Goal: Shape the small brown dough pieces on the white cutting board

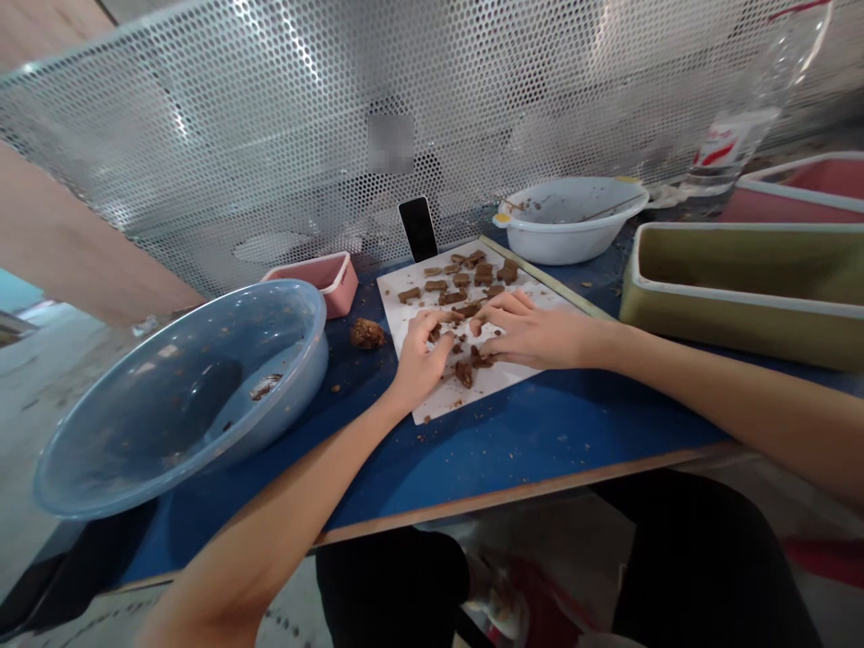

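A white sheet (496, 385) lies on the blue table, with several small brown clay-like pieces (483, 273) in loose rows on its far half. Over the near part, my left hand (422, 358) is curled, its fingers and thumb around a brown piece (435, 333). My right hand (540, 331) rests low across the sheet from the right, its fingers apart. Close to its thumb are a dark brown piece (480, 357) and crumbs; another brown lump (463, 373) lies nearer me. What the right fingertips touch is partly hidden.
A large blue basin (297, 310) stands left, with a pink box (344, 286) behind it. One brown lump (367, 334) sits between basin and sheet. Behind are a phone (418, 229), a stick (546, 277) and a white basin (573, 241); a green planter (742, 319) and bottle (733, 135) stand right.
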The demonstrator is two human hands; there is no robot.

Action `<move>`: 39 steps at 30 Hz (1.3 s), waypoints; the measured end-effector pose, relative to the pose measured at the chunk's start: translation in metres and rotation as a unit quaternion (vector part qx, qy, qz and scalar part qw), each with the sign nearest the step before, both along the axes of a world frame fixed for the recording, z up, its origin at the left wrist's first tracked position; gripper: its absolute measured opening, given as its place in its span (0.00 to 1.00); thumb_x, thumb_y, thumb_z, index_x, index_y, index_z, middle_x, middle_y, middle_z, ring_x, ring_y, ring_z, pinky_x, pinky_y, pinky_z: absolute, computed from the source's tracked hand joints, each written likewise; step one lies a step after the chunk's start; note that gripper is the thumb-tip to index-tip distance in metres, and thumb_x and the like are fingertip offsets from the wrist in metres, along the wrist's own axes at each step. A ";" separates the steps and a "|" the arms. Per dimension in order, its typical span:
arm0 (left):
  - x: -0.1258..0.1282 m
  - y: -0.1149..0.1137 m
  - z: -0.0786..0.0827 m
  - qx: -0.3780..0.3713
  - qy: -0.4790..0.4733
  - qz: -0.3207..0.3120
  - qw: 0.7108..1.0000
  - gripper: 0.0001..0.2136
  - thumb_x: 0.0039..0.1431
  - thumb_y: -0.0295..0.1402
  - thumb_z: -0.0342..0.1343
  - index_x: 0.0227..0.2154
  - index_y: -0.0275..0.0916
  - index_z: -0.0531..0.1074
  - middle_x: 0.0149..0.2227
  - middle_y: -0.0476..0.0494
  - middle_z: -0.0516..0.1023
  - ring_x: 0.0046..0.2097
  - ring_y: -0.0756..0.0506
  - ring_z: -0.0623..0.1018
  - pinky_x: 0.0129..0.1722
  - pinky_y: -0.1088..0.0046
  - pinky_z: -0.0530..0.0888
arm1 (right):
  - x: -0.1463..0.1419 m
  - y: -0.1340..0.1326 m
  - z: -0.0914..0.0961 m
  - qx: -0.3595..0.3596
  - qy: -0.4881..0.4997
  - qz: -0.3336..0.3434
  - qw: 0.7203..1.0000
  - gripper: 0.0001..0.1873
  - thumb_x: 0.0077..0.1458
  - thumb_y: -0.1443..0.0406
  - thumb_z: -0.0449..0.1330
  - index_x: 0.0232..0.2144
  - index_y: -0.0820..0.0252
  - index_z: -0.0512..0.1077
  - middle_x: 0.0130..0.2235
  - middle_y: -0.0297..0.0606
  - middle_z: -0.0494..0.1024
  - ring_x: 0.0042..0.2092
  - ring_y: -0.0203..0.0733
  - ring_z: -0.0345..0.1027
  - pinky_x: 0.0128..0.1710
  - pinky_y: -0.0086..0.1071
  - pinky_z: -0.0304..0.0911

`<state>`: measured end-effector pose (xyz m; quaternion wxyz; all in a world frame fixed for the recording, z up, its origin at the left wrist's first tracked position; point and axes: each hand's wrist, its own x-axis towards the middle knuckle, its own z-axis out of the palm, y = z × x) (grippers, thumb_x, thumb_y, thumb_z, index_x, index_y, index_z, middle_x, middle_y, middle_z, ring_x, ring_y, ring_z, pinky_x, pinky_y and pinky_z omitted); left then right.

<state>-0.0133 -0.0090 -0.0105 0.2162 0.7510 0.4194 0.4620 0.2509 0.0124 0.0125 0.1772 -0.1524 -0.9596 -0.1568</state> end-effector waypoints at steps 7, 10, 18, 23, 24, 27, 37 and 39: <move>0.000 0.000 0.000 0.000 0.002 0.001 1.000 0.14 0.67 0.27 0.56 0.51 0.45 0.81 0.49 0.42 0.81 0.49 0.40 0.77 0.51 0.61 0.75 | -0.001 -0.002 0.003 0.024 -0.022 -0.003 0.999 0.16 0.74 0.70 0.56 0.47 0.50 0.83 0.61 0.46 0.72 0.62 0.57 0.59 0.58 0.51 0.63; 0.000 0.000 0.000 0.000 0.007 0.001 1.000 0.14 0.67 0.27 0.56 0.51 0.45 0.81 0.50 0.42 0.81 0.49 0.40 0.77 0.51 0.61 0.75 | -0.001 -0.002 0.002 0.011 -0.016 0.002 1.000 0.16 0.75 0.68 0.56 0.49 0.48 0.83 0.61 0.46 0.72 0.62 0.57 0.59 0.58 0.52 0.62; -0.001 0.000 0.001 0.008 0.006 -0.001 1.000 0.13 0.67 0.28 0.56 0.50 0.44 0.81 0.49 0.43 0.80 0.48 0.41 0.77 0.51 0.62 0.74 | 0.006 0.002 0.006 -0.055 0.021 -0.006 0.998 0.14 0.76 0.59 0.58 0.55 0.50 0.81 0.60 0.48 0.72 0.62 0.59 0.62 0.60 0.55 0.62; -0.001 -0.001 0.000 0.013 0.019 0.005 1.000 0.14 0.68 0.28 0.56 0.51 0.45 0.81 0.49 0.43 0.81 0.49 0.40 0.77 0.53 0.60 0.74 | 0.007 0.003 0.006 -0.044 0.040 -0.018 0.998 0.12 0.76 0.57 0.59 0.49 0.52 0.82 0.59 0.47 0.73 0.61 0.59 0.63 0.59 0.54 0.62; -0.001 -0.001 0.000 0.013 0.019 0.006 1.000 0.14 0.68 0.28 0.56 0.51 0.45 0.81 0.49 0.43 0.81 0.50 0.40 0.77 0.54 0.60 0.74 | 0.007 0.003 0.005 -0.041 0.042 -0.017 0.998 0.12 0.76 0.58 0.59 0.48 0.51 0.82 0.59 0.47 0.74 0.61 0.59 0.63 0.60 0.54 0.61; -0.001 0.000 -0.001 0.013 0.015 0.005 1.000 0.14 0.67 0.27 0.56 0.50 0.44 0.81 0.49 0.43 0.81 0.49 0.41 0.77 0.53 0.60 0.74 | 0.005 0.003 0.003 -0.038 0.039 -0.005 0.999 0.09 0.74 0.61 0.61 0.47 0.51 0.83 0.59 0.46 0.74 0.60 0.57 0.63 0.60 0.52 0.60; -0.001 -0.001 -0.001 0.012 0.013 0.002 1.000 0.14 0.67 0.27 0.56 0.50 0.44 0.82 0.50 0.43 0.82 0.51 0.40 0.78 0.54 0.60 0.74 | 0.001 0.000 -0.001 -0.045 0.039 0.006 0.998 0.14 0.77 0.62 0.56 0.43 0.52 0.83 0.57 0.45 0.74 0.61 0.55 0.62 0.61 0.54 0.60; -0.001 -0.001 -0.001 0.012 0.018 0.003 1.000 0.14 0.67 0.27 0.55 0.50 0.45 0.82 0.49 0.43 0.82 0.50 0.40 0.78 0.53 0.60 0.74 | 0.001 0.000 -0.001 -0.045 0.039 0.004 0.998 0.14 0.77 0.62 0.57 0.43 0.51 0.83 0.58 0.44 0.74 0.61 0.56 0.62 0.61 0.54 0.61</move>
